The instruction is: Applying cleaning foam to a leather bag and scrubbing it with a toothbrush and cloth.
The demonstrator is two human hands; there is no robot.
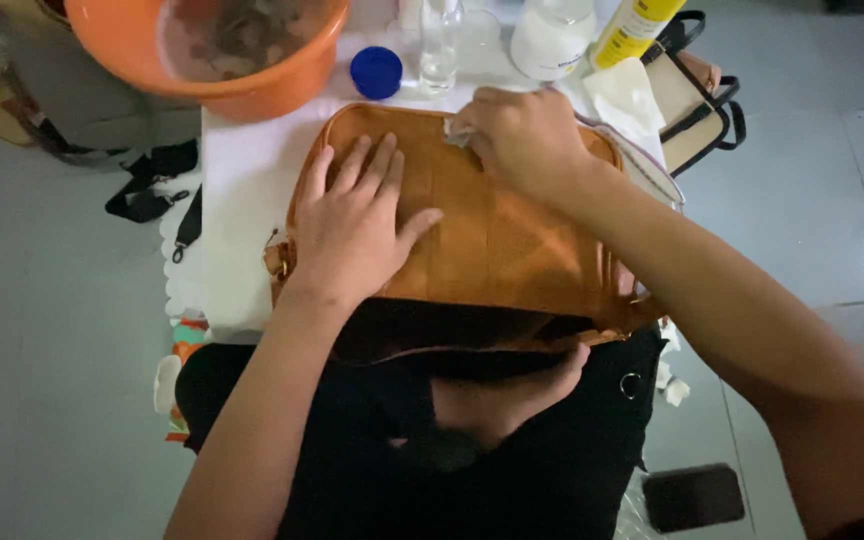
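Left hand [352, 225] spread flat on tan leather bag [492, 240]; right hand [522, 140] pinching small white wad [459, 133], possibly tissue, against bag's top edge.

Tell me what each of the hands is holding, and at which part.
The right hand pinches a small white wad, bunched in its fingers, against the tan bag. The left hand grips nothing; it lies flat on the bag.

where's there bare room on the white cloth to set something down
Free: the white cloth strip left of the tan bag, below the orange basin. Crowded: the far edge, with blue cap and bottles.
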